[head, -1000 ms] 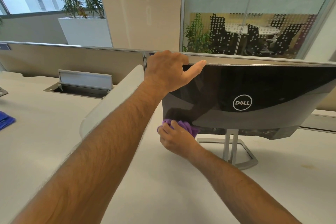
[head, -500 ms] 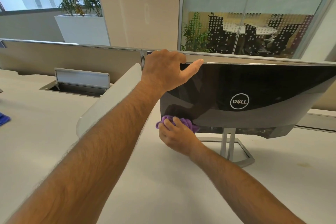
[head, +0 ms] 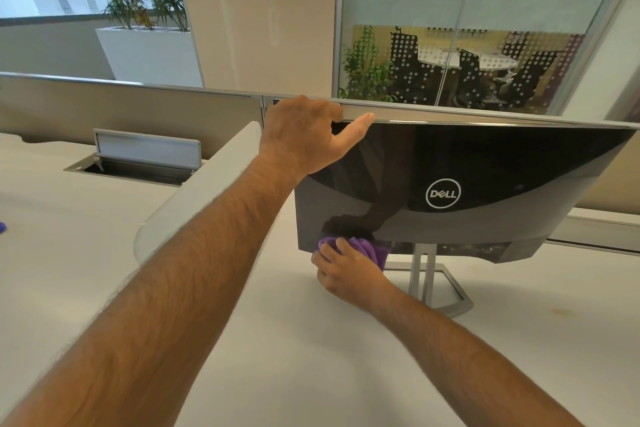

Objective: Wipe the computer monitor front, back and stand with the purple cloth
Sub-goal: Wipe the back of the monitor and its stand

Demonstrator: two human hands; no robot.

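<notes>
My left hand [head: 304, 135] grips the monitor [head: 485, 180] by its top corner, fingers hidden over the edge. Its glossy black back faces me on the matte white worktop [head: 277, 340]. My right hand [head: 346, 270] clutches the bunched, soft purple cloth [head: 367, 248] against its lower edge, beside the metal stand [head: 436, 288].

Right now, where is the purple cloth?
The purple cloth is bunched in the right hand, pressed against the lower left corner of the Dell monitor back, left of the stand.
</notes>
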